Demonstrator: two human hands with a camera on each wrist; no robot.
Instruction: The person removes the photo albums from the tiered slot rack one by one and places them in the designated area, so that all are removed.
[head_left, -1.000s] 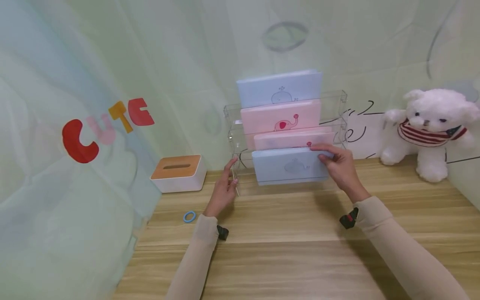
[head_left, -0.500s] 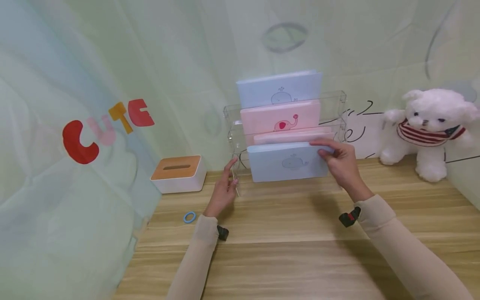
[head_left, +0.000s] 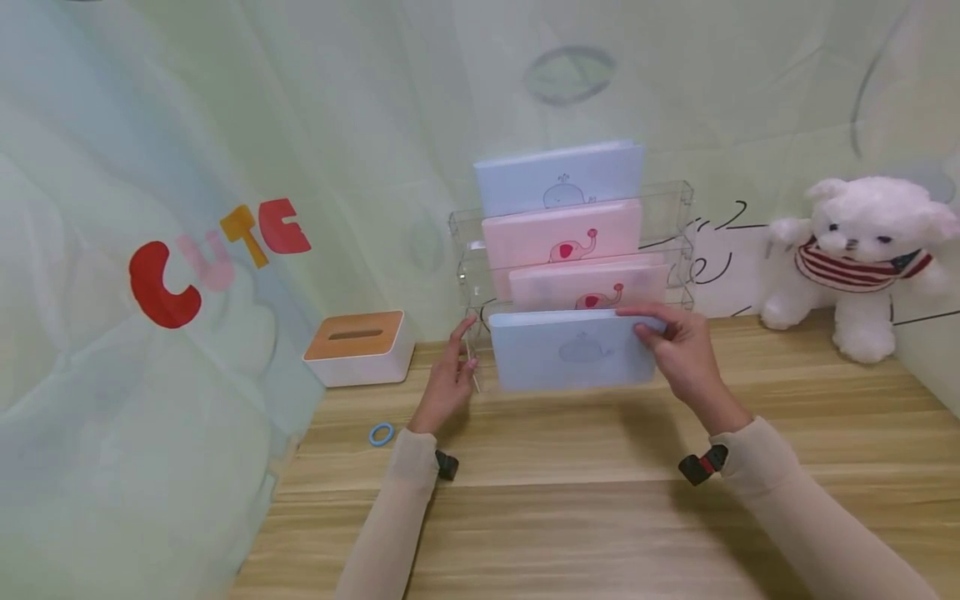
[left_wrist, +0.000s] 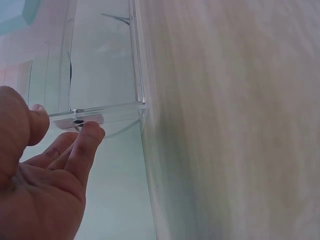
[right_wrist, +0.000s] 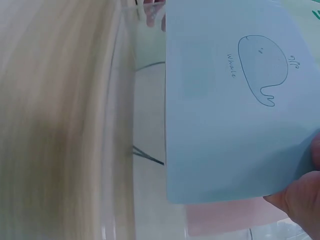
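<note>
My right hand (head_left: 681, 346) pinches the upper right corner of a light blue notebook (head_left: 570, 358) between thumb and fingers. Its cover carries a line-drawn whale and the word "Whale" (right_wrist: 230, 66). The notebook is upright before the lowest tier of a clear acrylic rack (head_left: 474, 283). Against the rack's left side panel rests my left hand (head_left: 444, 383), its fingertips touching the outer face in the left wrist view (left_wrist: 55, 170). Higher tiers hold a pink elephant notebook (head_left: 532, 287), another pink one (head_left: 525, 233) and a blue whale one (head_left: 517, 183).
A white tissue box with a wooden lid (head_left: 360, 354) is left of the rack, and a blue ring (head_left: 382, 434) lies in front of it. On the right sits a white teddy bear (head_left: 862, 258). A printed curtain (head_left: 375, 125) hangs behind the wooden table (head_left: 570, 517).
My right hand first raised the blue notebook slightly, then lowered it, uncovering more of the pink elephant notebook behind. My left hand has stayed at the rack's side.
</note>
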